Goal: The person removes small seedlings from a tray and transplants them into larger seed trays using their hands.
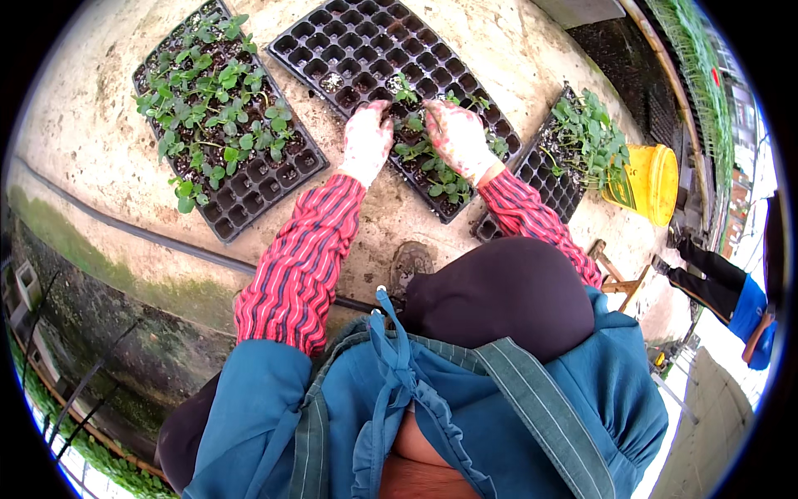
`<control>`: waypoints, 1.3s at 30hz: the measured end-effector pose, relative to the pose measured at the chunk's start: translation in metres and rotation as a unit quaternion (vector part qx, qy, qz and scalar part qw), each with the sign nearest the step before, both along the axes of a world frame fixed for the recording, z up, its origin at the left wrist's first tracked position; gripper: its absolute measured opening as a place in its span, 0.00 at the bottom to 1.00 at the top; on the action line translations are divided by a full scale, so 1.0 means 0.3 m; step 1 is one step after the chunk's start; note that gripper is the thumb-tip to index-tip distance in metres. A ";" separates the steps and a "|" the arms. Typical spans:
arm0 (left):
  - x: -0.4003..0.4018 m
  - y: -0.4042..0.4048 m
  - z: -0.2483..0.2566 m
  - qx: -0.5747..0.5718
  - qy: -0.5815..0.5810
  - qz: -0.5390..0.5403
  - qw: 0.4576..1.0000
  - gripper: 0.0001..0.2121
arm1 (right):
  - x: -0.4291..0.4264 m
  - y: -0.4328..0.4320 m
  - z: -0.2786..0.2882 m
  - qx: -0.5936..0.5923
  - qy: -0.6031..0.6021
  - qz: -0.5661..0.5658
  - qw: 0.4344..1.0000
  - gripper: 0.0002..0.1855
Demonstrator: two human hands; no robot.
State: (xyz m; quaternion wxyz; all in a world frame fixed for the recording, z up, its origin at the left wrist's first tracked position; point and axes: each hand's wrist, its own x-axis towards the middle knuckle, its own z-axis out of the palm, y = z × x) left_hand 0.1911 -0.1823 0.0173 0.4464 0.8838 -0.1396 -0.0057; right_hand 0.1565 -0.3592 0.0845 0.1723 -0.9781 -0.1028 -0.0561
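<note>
A black plastic seedling tray lies in front of me, with small green seedlings in its near cells and many unplanted cells farther off. My left hand, in a white glove with reddish marks, is at the tray's left edge, fingers bent down over a cell; its fingertips are partly hidden. My right hand, gloved alike, has its fingers bent together among the seedlings. Whether either hand grips anything cannot be told. Between the hands a seedling stands in a cell.
To the left lies a second tray, mostly full of leafy seedlings. A third tray with seedlings piled at its far end is on the right, beside a yellow bucket. A black hose crosses the concrete. A person stands at the far right.
</note>
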 end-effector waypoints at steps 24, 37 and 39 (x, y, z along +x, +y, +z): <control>0.034 -0.128 0.016 -0.005 -0.011 -0.002 1.000 0.12 | 0.019 -0.031 0.063 0.517 0.221 -0.250 0.788 0.10; -0.190 0.398 0.109 -0.002 -0.070 0.285 0.956 0.10 | 0.023 0.462 0.180 0.353 0.216 0.094 0.906 0.12; -0.231 0.483 0.067 -0.048 0.014 0.323 0.945 0.11 | 0.038 0.549 0.144 0.319 0.172 0.187 0.913 0.13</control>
